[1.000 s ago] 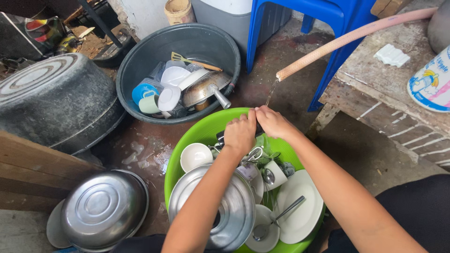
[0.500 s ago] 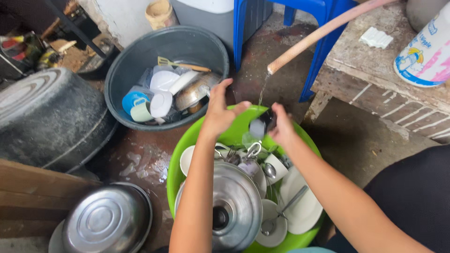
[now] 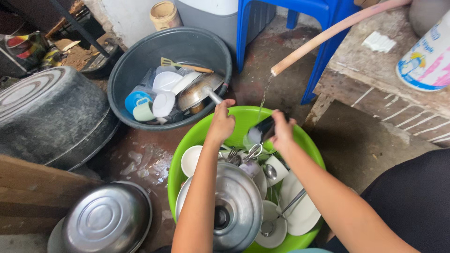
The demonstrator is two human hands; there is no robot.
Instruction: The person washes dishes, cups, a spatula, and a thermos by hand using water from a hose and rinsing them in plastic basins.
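Observation:
My right hand (image 3: 282, 132) grips a dark cup (image 3: 262, 131) and holds it tilted under the thin stream of water (image 3: 264, 96) that falls from a pink hose (image 3: 328, 33). My left hand (image 3: 220, 124) hovers just left of the cup over the far rim of a green basin (image 3: 185, 143), fingers loosely bent, with nothing in it. In the basin lie a large steel lid (image 3: 241, 206), a white bowl (image 3: 191, 159), white plates (image 3: 304, 213), cups and spoons.
A grey tub (image 3: 140, 42) behind the basin holds bowls, cups, a pan and a spatula. To the left are a big dark metal tub (image 3: 47, 107) and an upturned steel bowl (image 3: 105, 218). A blue chair (image 3: 262, 14) and a worn bench (image 3: 365, 70) stand at the right.
Both hands were together on the cup a second ago. The left hand let go, spread out leftward, and has now drawn back nearer with bent fingers. The right hand keeps the cup under the water.

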